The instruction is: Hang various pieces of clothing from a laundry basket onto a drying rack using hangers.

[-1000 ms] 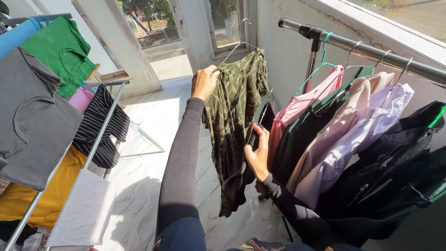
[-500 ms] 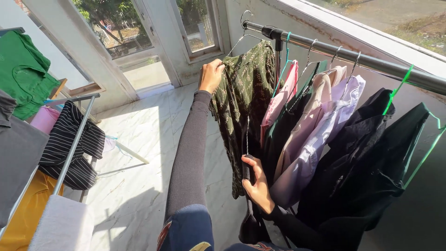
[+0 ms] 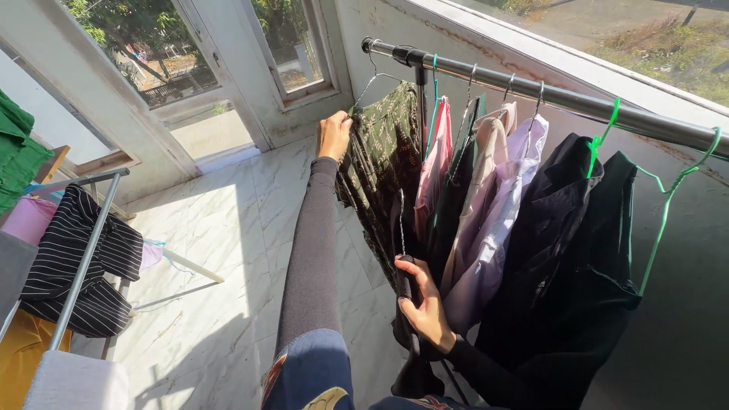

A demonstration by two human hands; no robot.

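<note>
A dark green patterned garment [image 3: 383, 152] hangs on a wire hanger at the left end of the metal clothes rail [image 3: 531, 91]. My left hand [image 3: 334, 135] grips its upper left shoulder. Lower down, my right hand [image 3: 425, 304] is closed on a dark strip of cloth [image 3: 404, 292] that hangs among the garments. To the right hang a pink top [image 3: 437, 163], pale shirts [image 3: 493, 197] and black clothes [image 3: 577, 250] on green hangers.
A folding drying rack [image 3: 83, 258] at the left carries a black striped top [image 3: 83, 266], a green shirt [image 3: 19, 156], pink, yellow and white items. Windows [image 3: 220, 61] stand behind, a marble floor [image 3: 220, 250] lies between, and the wall runs behind the rail.
The view has swung right and closer to the rail. My left hand has brought the green garment up to the rail's left end. My right hand stays low on the dark cloth.
</note>
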